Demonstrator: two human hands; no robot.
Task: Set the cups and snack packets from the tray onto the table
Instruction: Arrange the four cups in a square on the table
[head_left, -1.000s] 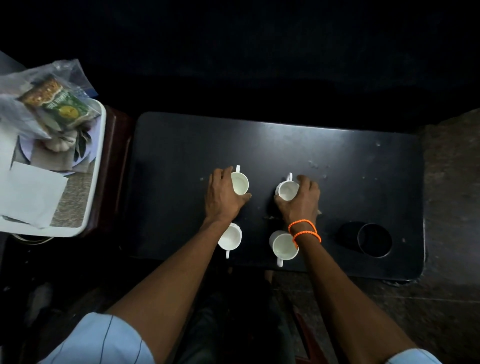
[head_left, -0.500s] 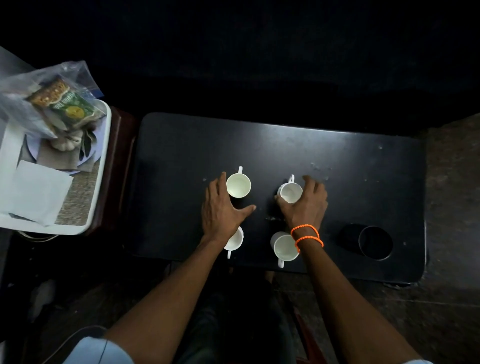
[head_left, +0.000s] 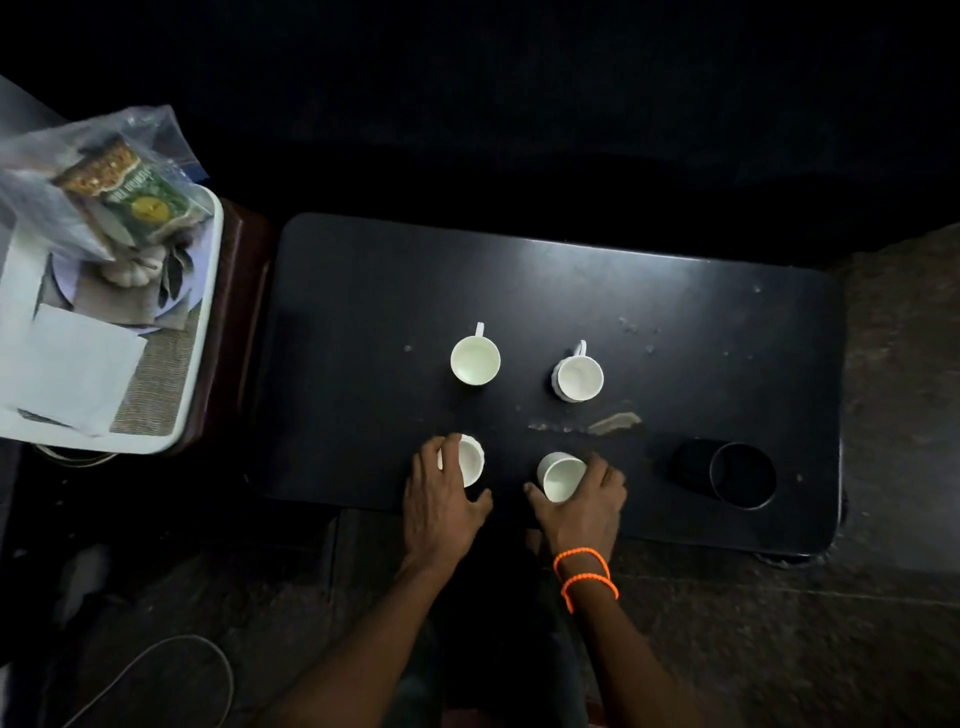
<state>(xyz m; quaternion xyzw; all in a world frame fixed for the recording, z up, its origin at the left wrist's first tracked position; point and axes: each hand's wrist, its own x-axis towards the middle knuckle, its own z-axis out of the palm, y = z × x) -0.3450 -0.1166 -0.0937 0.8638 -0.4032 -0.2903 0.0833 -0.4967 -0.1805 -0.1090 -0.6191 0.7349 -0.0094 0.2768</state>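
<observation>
Trouble could come at the near edge of the desk (head_left: 675, 322): 2 near cups sit close to it, and a bump could tip them off. The left hand (head_left: 441, 506) curls around the left cup (head_left: 470, 460). The right hand (head_left: 584, 506) curls around the right cup (head_left: 561, 475). Farther off, 2 more cups stand alone. Snack packets (head_left: 130, 192) wait on the tray (head_left: 192, 364), far left.

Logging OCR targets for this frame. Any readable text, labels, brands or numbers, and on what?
Snack packet in the clear plastic bag on the tray: light lettering on its green panel, too blurred to read.
White paper on the tray: no print visible.
Four white cups, the dark table, the black cup: no text or marks.
Nothing else legible.
</observation>
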